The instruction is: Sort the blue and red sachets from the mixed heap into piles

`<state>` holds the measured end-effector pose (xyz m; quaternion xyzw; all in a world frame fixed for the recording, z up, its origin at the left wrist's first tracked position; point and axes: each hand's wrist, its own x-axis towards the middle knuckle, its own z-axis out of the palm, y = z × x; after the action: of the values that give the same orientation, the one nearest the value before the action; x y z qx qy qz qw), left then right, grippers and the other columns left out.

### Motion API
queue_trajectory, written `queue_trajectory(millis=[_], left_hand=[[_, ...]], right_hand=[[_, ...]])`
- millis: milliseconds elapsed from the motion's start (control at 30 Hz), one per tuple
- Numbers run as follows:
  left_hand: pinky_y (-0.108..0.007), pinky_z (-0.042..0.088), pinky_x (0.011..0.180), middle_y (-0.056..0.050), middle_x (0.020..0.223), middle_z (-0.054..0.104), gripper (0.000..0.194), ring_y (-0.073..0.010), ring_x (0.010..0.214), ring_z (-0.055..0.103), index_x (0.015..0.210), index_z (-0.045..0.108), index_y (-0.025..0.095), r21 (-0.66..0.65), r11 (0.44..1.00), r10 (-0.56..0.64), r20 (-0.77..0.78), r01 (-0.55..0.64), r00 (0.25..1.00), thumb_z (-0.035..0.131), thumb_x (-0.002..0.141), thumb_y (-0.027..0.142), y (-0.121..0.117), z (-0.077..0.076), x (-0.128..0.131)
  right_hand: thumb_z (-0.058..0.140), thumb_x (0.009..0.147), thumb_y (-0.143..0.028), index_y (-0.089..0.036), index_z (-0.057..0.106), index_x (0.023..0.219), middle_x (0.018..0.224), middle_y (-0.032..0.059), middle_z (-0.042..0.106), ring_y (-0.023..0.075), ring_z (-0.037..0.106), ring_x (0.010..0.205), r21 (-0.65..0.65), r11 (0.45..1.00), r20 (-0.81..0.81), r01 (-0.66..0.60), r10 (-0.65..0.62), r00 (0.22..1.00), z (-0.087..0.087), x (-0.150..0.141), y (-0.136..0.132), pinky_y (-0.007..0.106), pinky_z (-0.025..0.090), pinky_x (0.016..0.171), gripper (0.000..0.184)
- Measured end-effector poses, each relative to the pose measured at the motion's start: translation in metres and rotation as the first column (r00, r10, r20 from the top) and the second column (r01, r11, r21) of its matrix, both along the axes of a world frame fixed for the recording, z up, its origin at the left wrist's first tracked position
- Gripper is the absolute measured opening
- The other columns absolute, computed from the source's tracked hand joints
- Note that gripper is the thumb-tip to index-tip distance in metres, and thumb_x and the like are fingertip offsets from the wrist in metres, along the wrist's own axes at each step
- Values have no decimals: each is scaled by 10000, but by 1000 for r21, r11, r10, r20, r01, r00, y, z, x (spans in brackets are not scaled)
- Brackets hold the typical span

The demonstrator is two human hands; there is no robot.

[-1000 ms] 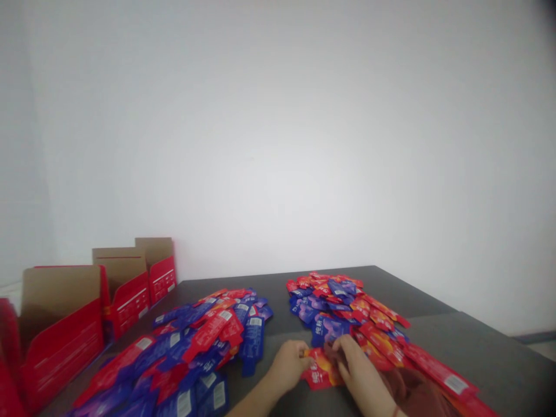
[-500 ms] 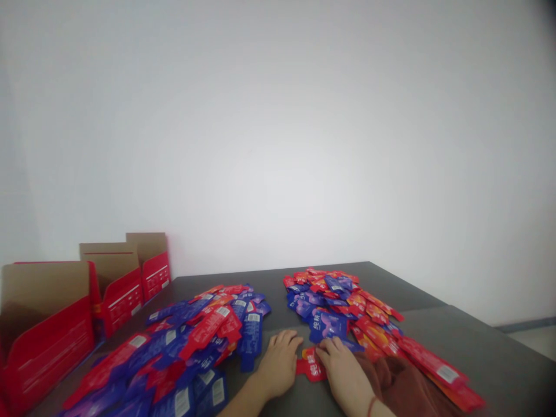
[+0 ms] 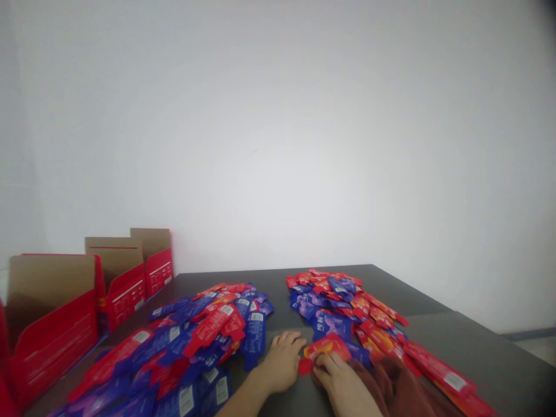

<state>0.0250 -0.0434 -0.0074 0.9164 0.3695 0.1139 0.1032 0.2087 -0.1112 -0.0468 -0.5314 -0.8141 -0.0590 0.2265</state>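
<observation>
A red-and-orange spouted pouch [image 3: 330, 346] lies in front of me on the dark table, partly hidden by my right hand. My right hand [image 3: 336, 376] bends its fingers over the pouch's near side. A brown cloth [image 3: 393, 385] is bunched in that hand, showing under the fingertips and trailing out to the right. My left hand [image 3: 282, 359] rests palm down just left of the pouch's red cap end, fingers extended, holding nothing. Beyond the pouch, a blue pouch [image 3: 332, 325] lies at the near edge of the right-hand pile.
Left of my hands spreads a heap of blue and red pouches [image 3: 208, 330], many with barcodes up. Another mixed pile [image 3: 343, 289] runs along the right. Several open red cartons [image 3: 125, 295] with brown inner flaps line the table's left side. A white wall stands behind.
My left hand let go of the pouch's left end and flattened onto the table. My right hand, with the cloth, moved slightly down and left across the pouch, which shifted and turned.
</observation>
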Motion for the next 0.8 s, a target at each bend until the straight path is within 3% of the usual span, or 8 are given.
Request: queue_trajectory(millis=[133,300,400,600,700,800], left_hand=[[-437,288,1082,-84,1430,432,515,-248,1319,346,1351,476,215,1,1000,-17,0,17,1000,394,848,137,3,0,-2],[-428,273,1088,-79,1431,432,521,-245,1314,349,1377,454,234,29,999,-28,11,28,1000,384,868,149,4,-5,-3],[-428,259,1096,-77,1438,423,556,-248,1319,343,1398,440,243,25,999,-30,-2,30,1000,389,855,139,4,-5,-3],[-440,259,1089,-63,1433,428,551,-257,1314,341,1396,450,276,14,1000,-26,1,26,1000,375,866,145,3,-2,-3],[-433,268,1084,-66,1428,435,552,-255,1312,347,1389,462,273,7,1000,-22,3,22,1000,376,862,136,2,2,-3],[-430,264,1092,-77,1437,430,566,-253,1320,344,1395,462,254,5,1000,-16,-13,16,1000,376,852,119,-1,5,-3]], right_hand=[[434,865,1,-175,704,999,1047,72,668,214,573,977,-50,990,81,130,-126,989,10,-22,11,312,421,869,349],[453,842,21,-154,701,1062,1109,87,668,245,563,1051,-90,989,127,115,-103,987,15,-43,18,350,399,939,375],[431,841,21,-158,683,1112,1120,89,659,243,557,1056,-89,989,112,118,-108,988,20,-32,14,341,397,938,412],[342,859,-3,-141,697,1076,1131,150,642,261,557,1025,-107,941,93,321,-311,946,41,13,18,351,410,900,438],[335,870,-16,-128,706,1032,1111,160,643,266,557,1005,-118,943,90,310,-301,949,46,16,25,356,411,876,420],[371,888,-38,-159,701,1041,1099,105,653,242,545,1010,-130,967,75,219,-211,975,46,1,26,331,393,888,383]])
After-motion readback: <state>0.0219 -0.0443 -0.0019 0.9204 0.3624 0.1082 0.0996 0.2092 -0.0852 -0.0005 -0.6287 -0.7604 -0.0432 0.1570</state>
